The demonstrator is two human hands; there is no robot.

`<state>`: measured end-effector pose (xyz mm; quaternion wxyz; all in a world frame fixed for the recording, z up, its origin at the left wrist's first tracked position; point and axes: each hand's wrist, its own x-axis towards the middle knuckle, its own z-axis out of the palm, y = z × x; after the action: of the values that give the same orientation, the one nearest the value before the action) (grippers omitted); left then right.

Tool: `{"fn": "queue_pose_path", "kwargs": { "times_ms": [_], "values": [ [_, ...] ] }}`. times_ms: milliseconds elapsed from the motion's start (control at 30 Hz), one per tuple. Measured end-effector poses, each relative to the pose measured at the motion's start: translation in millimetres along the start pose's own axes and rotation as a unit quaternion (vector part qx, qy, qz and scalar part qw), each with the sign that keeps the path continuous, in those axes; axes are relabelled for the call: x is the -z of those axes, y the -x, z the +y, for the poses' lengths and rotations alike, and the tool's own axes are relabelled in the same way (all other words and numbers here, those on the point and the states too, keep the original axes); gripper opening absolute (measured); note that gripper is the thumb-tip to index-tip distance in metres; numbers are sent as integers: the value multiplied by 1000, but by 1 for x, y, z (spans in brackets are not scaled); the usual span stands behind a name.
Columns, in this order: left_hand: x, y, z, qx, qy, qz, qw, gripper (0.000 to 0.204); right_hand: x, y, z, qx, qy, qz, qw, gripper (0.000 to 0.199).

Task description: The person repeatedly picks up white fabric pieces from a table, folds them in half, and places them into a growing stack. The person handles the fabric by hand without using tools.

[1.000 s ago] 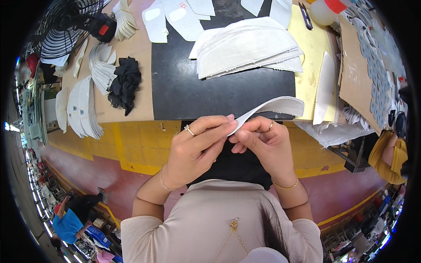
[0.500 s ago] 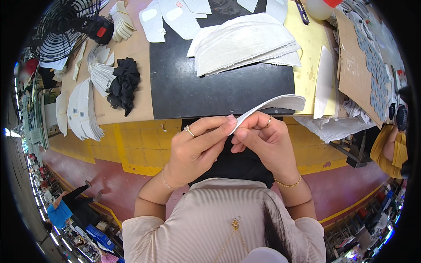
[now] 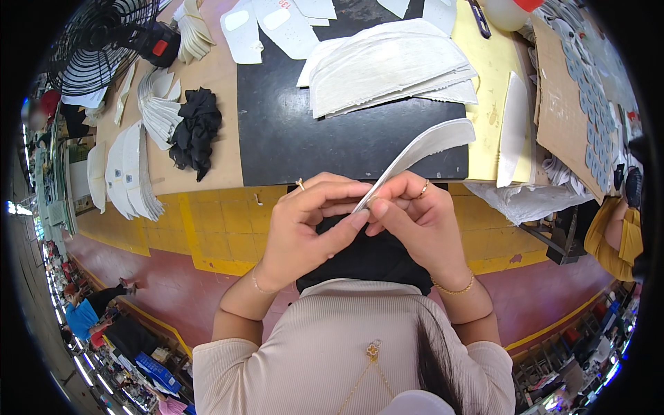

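Observation:
My left hand [image 3: 308, 225] and my right hand [image 3: 423, 225] meet just in front of the table's near edge. Both pinch the lower end of a white curved fabric piece [image 3: 429, 142], thumbs and fingertips pressed on it. Its wide free end bends up and to the right over a black mat [image 3: 287, 149], and a fine jagged edge shows along it. Beyond it, a stack of similar white half-round fabric pieces [image 3: 387, 69] lies on the mat.
Left on the table are a crumpled black cloth [image 3: 196, 135], fanned white pieces [image 3: 131, 176] and a black fan [image 3: 100, 45]. A cutter [image 3: 478, 19] and a white piece [image 3: 512, 131] lie on yellow sheeting [image 3: 484, 90], beside cardboard [image 3: 559, 104]. A person [image 3: 86, 318] is at lower left.
The fabric piece has tilted up, its free end rising away from me. My left thumb has come onto its near side, and the left fingers have shifted along its edge.

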<state>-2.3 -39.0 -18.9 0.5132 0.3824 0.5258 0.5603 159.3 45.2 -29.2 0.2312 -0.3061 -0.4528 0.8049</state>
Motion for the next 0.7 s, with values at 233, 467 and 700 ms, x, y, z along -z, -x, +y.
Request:
{"fn": "queue_pose_path", "kwargs": {
  "times_ms": [233, 467, 700],
  "values": [
    [9, -5, -4, 72, 52, 18, 996, 27, 16, 6, 6, -38, 95, 4, 995, 16],
    [14, 2, -17, 49, 200, -45, 977, 24, 32, 3, 5, 61, -145, 121, 980, 38],
    [-1, -7, 8, 70, 156, -2, 985, 31, 19, 10, -10, 128, -7, 143, 981, 19]
  ]
}}
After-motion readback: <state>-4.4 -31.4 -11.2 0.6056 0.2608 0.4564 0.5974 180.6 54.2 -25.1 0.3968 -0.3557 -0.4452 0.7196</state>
